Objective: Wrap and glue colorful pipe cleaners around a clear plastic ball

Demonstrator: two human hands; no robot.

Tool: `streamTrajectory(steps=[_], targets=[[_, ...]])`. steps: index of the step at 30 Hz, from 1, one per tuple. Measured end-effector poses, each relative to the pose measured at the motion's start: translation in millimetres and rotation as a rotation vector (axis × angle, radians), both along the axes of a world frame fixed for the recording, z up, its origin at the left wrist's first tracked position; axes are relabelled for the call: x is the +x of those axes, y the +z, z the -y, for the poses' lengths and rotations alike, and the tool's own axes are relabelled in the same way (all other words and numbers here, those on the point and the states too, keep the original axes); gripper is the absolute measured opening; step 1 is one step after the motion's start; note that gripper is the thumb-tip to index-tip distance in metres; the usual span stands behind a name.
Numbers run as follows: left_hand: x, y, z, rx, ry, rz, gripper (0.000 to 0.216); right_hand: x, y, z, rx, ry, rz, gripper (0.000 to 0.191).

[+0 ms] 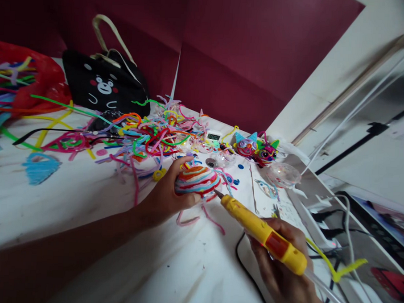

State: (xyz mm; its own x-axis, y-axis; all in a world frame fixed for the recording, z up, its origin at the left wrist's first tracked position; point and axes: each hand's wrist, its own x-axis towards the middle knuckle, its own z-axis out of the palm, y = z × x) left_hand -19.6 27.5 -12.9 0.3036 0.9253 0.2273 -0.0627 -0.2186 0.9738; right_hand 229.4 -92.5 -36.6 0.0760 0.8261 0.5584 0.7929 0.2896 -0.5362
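Plainly cupped from the left, with thumb along the near side and forefinger round the far side: gripped so in the left hand (163,194), around the striped dome (199,180). Near the middle of the view, just over or on the white table (197,258); no telling resting from lifted, with so little visible underneath. Probably held from one side to leave the right edge bare, with fingertips away from the nozzle (219,194). No telling spread from pressed together among the remaining left fingers, for being hidden behind the dome.

Grasping the yellow glue gun (267,237) in the right hand (280,280), with fingers curled around the body much like on a thick pen, presumably for aiming along its length. Pointed at the dome's lower right edge, touching or just beside; too close to tell. Fitted at the rear with a clear stick (329,294), and perhaps gripped ahead of that to let the stick trail freely.

Beyond the dome, set back perhaps for elbow room, a loose pile of pipe cleaners (162,136), with a digital timer (214,137) beside. Farther right, two bright animal faces (245,145), side by side, perhaps for safety from both hands, near a clear bowl (284,174)
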Motion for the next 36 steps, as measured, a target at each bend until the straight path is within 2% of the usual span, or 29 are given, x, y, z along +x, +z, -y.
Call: streamTrajectory(steps=[8,15,17,21,23,26,29,33,36], targets=[[-3,-3.6,-2,-0.012,-0.016,-0.007,0.079,2,-0.4,-6,0.119,-0.038,-0.031,0.023],[-5,2.6,-6,0.0,-0.002,0.024,0.079,-2,22.8,-11,0.056,-0.032,-0.19,0.022],[-6,3.8,-10,-0.001,0.047,0.055,0.077,1,32.0,-13,-0.068,-0.005,-0.266,0.024],[-11,3.4,-20,-0.042,0.12,0.083,0.08,6,47.2,-13,-0.529,0.181,-0.41,0.029],[-13,3.0,-23,-0.042,0.133,0.1,0.079,3,50.6,-13,-0.703,0.26,-0.479,0.029],[-14,2.8,-24,-0.034,0.149,0.109,0.078,-5,50.3,-12,-0.823,0.353,-0.573,0.03],[-13,3.2,-23,-0.035,0.152,0.113,0.08,-12,46.2,-13,-0.911,0.437,-0.547,0.032],[-11,5.0,-22,-0.048,0.164,0.115,0.082,-13,37.1,-15,-1.02,0.402,-0.475,0.041],[-10,6.7,-22,-0.049,0.184,0.126,0.087,-12,32.9,-14,-1.035,0.384,-0.331,0.042]])
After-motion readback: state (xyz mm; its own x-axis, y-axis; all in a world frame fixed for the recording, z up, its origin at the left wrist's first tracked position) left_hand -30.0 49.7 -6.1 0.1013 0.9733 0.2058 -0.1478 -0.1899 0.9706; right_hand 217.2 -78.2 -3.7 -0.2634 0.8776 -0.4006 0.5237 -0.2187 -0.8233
